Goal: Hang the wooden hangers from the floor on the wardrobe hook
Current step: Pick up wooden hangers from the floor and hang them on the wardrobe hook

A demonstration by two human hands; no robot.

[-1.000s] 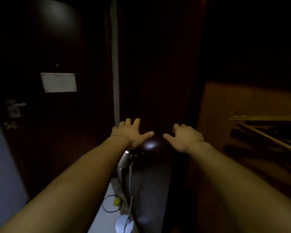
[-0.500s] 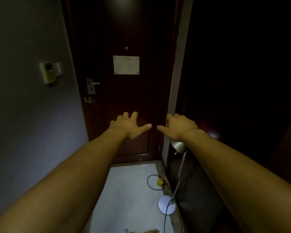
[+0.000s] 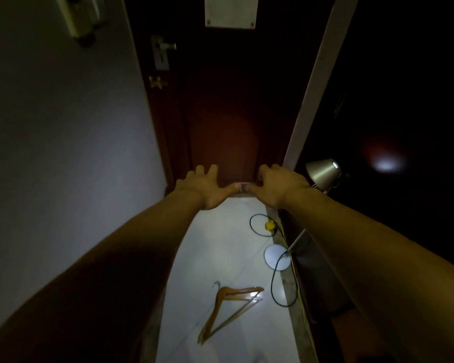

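Observation:
Wooden hangers with a metal hook lie stacked on the white floor at the lower middle, well below both hands. My left hand is stretched forward with fingers spread and holds nothing. My right hand is stretched out beside it, fingers loosely bent and empty. The thumbs nearly meet in front of the door's bottom edge. The wardrobe side on the right is dark and no hook shows.
A dark wooden door with a handle closes the narrow hallway ahead. A grey wall runs along the left. A floor lamp, its round base, black cable and yellow cable crowd the right edge.
The view swung left from the dark wardrobe to the door, then tilted down to the floor, bringing the hangers into sight. Both hands stayed outstretched and empty.

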